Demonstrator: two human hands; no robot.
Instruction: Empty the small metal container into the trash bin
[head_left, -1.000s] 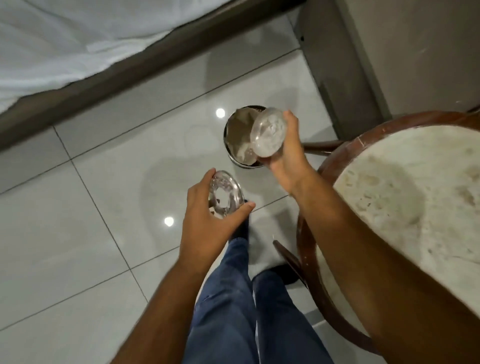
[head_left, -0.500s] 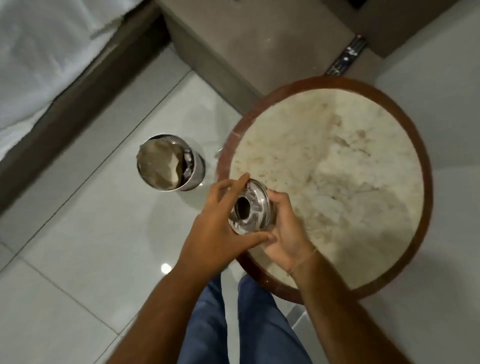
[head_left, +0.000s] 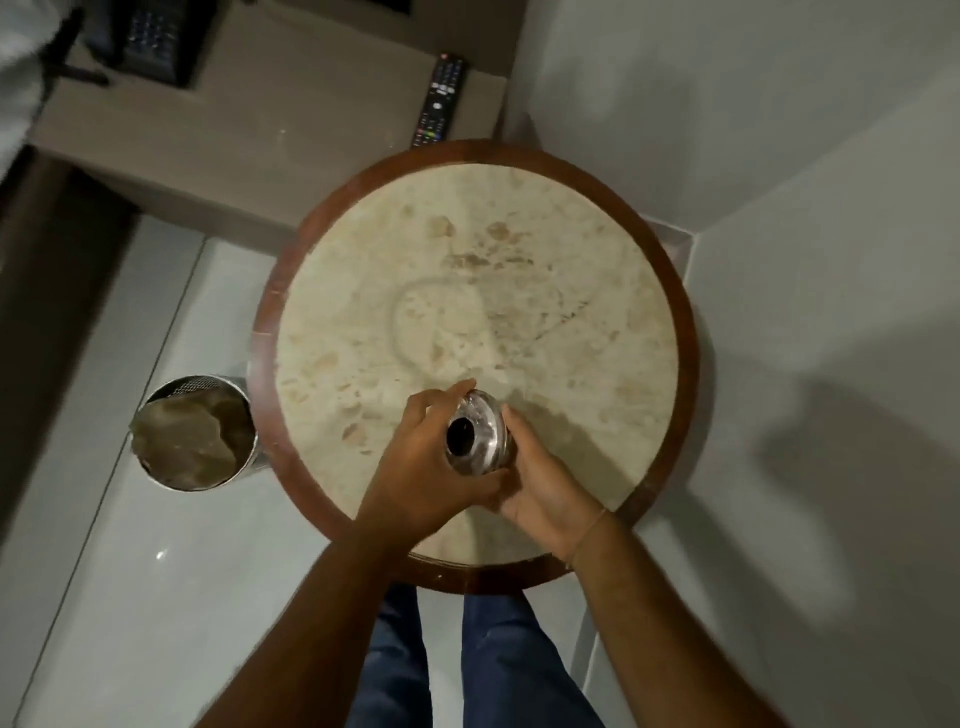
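Note:
The small metal container (head_left: 477, 439), shiny with a lid that has a dark round hole in its middle, is held over the near part of the round marble table (head_left: 587, 291). My left hand (head_left: 423, 457) wraps around its left side and lid. My right hand (head_left: 540, 483) cups it from the right and below. The metal trash bin (head_left: 196, 434) stands on the floor to the left of the table, with crumpled brown paper inside it.
A grey nightstand (head_left: 291, 109) behind the table carries a black remote control (head_left: 440, 98) and a black telephone (head_left: 156, 36). White walls form a corner on the right. My legs in blue jeans (head_left: 467, 660) stand at the table's near edge.
My hands brought the lid and the container together and moved from above the bin to above the table. The view turned right and now looks down on the table.

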